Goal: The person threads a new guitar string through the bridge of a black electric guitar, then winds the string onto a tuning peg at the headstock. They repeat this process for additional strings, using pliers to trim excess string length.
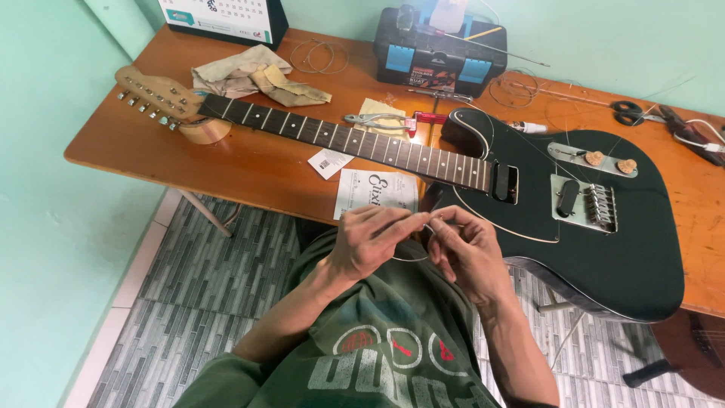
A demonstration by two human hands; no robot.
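Calendar (pixel 223 17) cut by top edge; string (pixel 411 257) mostly hidden between hands; second guitar (pixel 691 351) cropped at corner.

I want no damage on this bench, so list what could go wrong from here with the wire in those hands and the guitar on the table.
1. The thin coiled guitar string pinched between the left hand and right hand may spring loose and jab a finger.
2. The black electric guitar has its body overhanging the wooden table edge; a knock could possibly tip it off.
3. The pliers resting on the neck might scratch the fretboard.
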